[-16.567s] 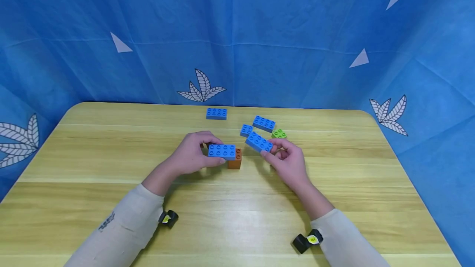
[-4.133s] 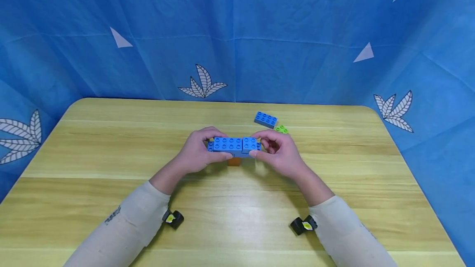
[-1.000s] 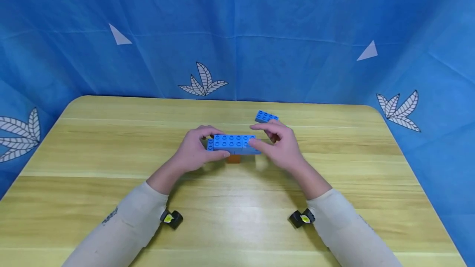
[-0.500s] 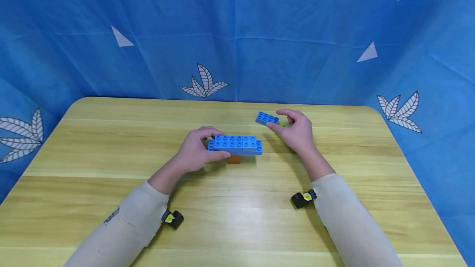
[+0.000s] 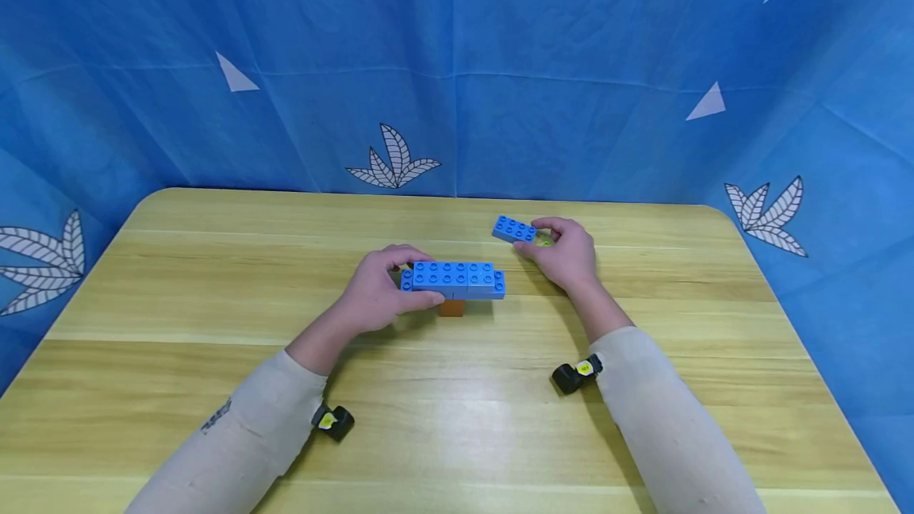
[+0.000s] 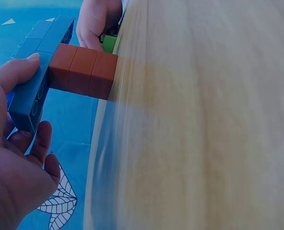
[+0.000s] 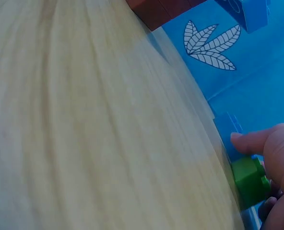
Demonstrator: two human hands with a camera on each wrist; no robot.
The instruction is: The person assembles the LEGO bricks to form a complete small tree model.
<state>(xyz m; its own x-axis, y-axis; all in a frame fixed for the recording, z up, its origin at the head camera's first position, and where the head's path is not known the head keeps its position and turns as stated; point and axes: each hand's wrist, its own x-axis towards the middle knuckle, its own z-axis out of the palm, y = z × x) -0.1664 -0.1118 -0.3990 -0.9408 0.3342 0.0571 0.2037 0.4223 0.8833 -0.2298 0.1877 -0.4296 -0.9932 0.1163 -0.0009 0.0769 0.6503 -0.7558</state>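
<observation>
My left hand point(image 5: 374, 292) holds the left end of a structure of blue bricks point(image 5: 453, 276), thumb in front and fingers behind. That blue part sits on a brown brick column point(image 6: 82, 72) standing on the table; three brown bricks show in the left wrist view. Farther back, my right hand point(image 5: 567, 256) pinches the right end of a loose 2x4 blue brick point(image 5: 512, 229) lying on the table. Its thumb touches this brick in the right wrist view; the other fingertips are mostly hidden. A small green brick point(image 7: 250, 182) lies beside it, partly covered by that hand.
The wooden table point(image 5: 457, 419) ends at a back edge just behind the loose bricks. A blue cloth point(image 5: 571, 86) with leaf prints hangs behind it. Black cameras are strapped to both wrists.
Over the earlier frames, more blue bricks were joined onto the brown column. In the last second my right hand left the structure, moving back and right to the loose blue brick. My left hand stayed put.
</observation>
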